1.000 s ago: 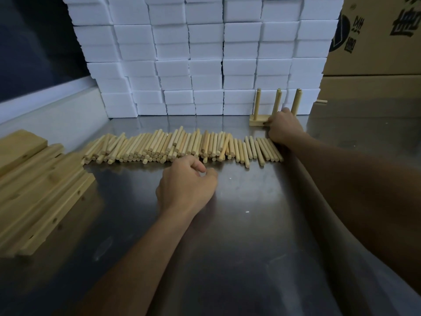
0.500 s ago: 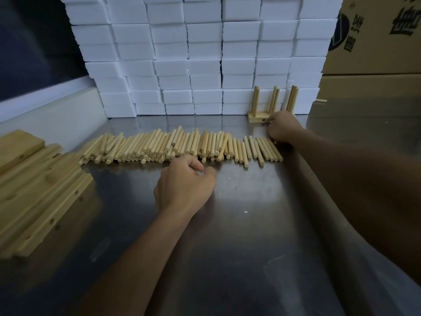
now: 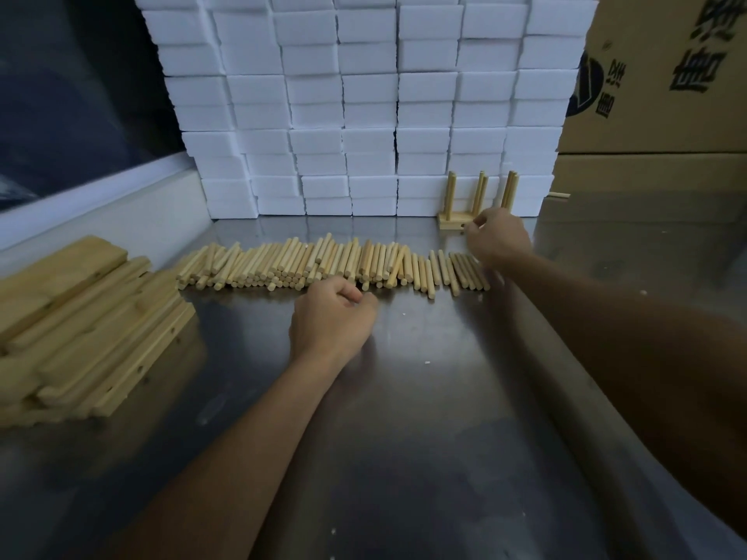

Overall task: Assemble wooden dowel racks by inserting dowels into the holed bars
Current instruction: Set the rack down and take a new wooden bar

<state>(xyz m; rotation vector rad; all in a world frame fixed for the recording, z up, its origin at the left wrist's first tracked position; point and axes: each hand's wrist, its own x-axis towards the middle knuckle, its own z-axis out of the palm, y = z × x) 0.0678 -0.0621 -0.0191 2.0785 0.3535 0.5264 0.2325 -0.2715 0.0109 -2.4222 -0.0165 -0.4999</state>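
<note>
- Presently, the assembled rack (image 3: 456, 222) stands upright at the far right of the metal table (image 3: 424, 418), its base right against the foot of the white foam-block wall (image 3: 364, 115).
- The rack's upright dowels (image 3: 482, 192) rise from a short holed bar; they appear as one single post and two close pairs, and the exact count cannot be told.
- The right hand (image 3: 499, 236) is at the rack's near right end, fingers curled at the bar; whether it grips the bar or only touches it cannot be told, as the fingers are blurred.
- The left hand (image 3: 329, 317) rests on the table just on the near side of the dowel row, fingers curled into a loose fist; whether it holds anything cannot be told.
- The loose dowels (image 3: 323, 262) lie side by side in a long row across the table, pointing near to far, from centre-left to just beneath the right hand.
- A stack of holed wooden bars (image 3: 89, 329) lies at the left edge of the table, holes visible along the near side faces.
- Cardboard boxes (image 3: 663, 95) with dark printing stand at the far right, beside the foam blocks; their contents are not visible.
- One stray dowel (image 3: 560, 195) lies at the foot of the cardboard boxes.
</note>
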